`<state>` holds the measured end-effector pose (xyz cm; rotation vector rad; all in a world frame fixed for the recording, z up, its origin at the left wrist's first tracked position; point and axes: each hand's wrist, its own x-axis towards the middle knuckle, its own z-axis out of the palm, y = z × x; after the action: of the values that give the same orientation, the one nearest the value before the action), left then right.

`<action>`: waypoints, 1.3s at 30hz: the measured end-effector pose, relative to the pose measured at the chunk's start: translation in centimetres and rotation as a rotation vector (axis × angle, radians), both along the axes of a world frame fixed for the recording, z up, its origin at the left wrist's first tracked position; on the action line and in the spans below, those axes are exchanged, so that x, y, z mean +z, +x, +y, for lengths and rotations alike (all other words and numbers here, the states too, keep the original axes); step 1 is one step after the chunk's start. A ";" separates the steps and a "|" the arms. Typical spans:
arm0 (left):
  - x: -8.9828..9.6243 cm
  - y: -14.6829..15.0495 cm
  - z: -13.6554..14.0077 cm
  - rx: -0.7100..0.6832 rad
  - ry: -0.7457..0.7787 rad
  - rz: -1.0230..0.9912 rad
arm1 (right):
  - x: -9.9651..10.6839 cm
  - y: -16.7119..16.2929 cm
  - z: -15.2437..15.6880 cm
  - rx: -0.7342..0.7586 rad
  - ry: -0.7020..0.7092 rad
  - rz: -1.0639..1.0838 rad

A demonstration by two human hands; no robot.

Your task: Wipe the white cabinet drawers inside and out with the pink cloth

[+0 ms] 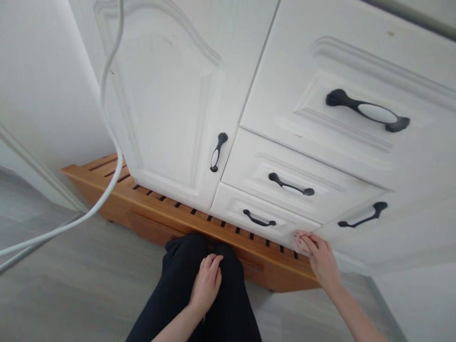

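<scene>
My right hand (pixel 322 261) is closed on a crumpled pink cloth (pixel 302 241), pressed at the lower right corner of the bottom white drawer (pixel 228 202). The cloth sits just above the slats of a low wooden slatted bench (pixel 192 223). Resting on my dark-trousered knees is my left hand (pixel 206 280), its fingers loosely bent with nothing visible in them.
A white cabinet door (pixel 164 109) with a black-and-white handle (pixel 218 152) stands left of the drawers. Larger drawer handles (pixel 368 110) stick out above. A white cable (pixel 107 114) hangs down on the left. Grey wood-look floor (pixel 117 266) lies below.
</scene>
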<state>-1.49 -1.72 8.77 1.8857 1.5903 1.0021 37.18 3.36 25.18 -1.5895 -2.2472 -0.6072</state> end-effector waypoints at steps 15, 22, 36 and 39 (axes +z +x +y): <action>-0.3 -0.5 -0.5 -0.020 -0.027 0.016 | 1.3 -31.5 12.8 0.347 0.136 0.046; -0.3 -0.5 -0.1 0.010 -0.016 0.033 | -2.7 -29.9 12.2 0.481 -0.219 -0.135; -0.5 -0.6 -0.4 -0.020 -0.014 0.046 | -6.6 -27.7 11.4 0.437 -0.330 -0.240; -0.7 -0.8 -0.6 -0.030 -0.015 0.054 | -6.3 -25.7 10.7 0.408 -0.269 -0.220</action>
<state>-2.24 -2.28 8.09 1.9363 1.5900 0.9321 11.51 14.11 18.85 -1.1537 -2.8118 -0.3944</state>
